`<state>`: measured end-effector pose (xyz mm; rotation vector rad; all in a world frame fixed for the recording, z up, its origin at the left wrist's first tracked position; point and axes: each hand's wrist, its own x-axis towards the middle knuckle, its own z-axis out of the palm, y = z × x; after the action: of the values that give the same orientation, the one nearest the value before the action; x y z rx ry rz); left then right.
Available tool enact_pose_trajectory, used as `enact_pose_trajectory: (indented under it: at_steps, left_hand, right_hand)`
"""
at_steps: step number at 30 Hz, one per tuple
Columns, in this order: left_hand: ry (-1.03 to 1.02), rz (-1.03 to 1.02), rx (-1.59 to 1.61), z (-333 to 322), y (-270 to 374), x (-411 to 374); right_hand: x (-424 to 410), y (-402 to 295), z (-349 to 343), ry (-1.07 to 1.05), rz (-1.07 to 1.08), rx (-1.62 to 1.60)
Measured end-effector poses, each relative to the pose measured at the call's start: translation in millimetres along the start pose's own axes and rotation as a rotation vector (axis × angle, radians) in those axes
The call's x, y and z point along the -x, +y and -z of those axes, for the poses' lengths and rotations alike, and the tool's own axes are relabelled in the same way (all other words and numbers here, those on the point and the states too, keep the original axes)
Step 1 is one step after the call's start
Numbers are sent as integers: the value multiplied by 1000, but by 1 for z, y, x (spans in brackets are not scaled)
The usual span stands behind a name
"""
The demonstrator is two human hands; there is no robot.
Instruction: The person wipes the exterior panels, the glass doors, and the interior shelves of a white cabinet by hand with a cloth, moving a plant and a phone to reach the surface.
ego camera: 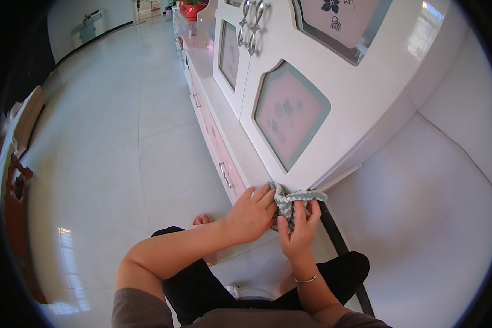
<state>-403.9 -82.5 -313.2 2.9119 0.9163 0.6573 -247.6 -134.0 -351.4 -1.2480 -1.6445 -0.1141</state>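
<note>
A crumpled knitted piece (285, 199) of chunky green-and-white yarn is between my two hands, above my lap and near the cabinet's lower corner. My left hand (252, 213) grips its left side with curled fingers; the palm side is hidden. On the other side, my right hand (301, 229) pinches it between thumb and fingers, and one end sticks out past the fingertips. A metal bangle (307, 277) circles my right wrist. No needle or hook can be made out.
A tall white cabinet (344, 94) with pink patterned panels stands right ahead. Its low base with pink drawers (217, 147) runs off to the far left. A red pot (194, 11) sits farther along. Wooden furniture (14, 205) is at far left. A dark baseboard (334, 229) edges the wall.
</note>
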Motion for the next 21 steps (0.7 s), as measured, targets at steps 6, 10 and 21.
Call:
enact_pose_trajectory:
  at_steps: [6, 10, 21]
  left_hand:
    - [-40, 12, -139, 5, -14, -4]
    - [-113, 101, -184, 23, -52, -3]
    - [98, 119, 108, 11, -73, -7]
  right_hand:
    - [5, -10, 0, -69, -27, 122]
    - [-3, -22, 10, -172, -96, 124]
    - [-22, -36, 17, -466, -291, 267]
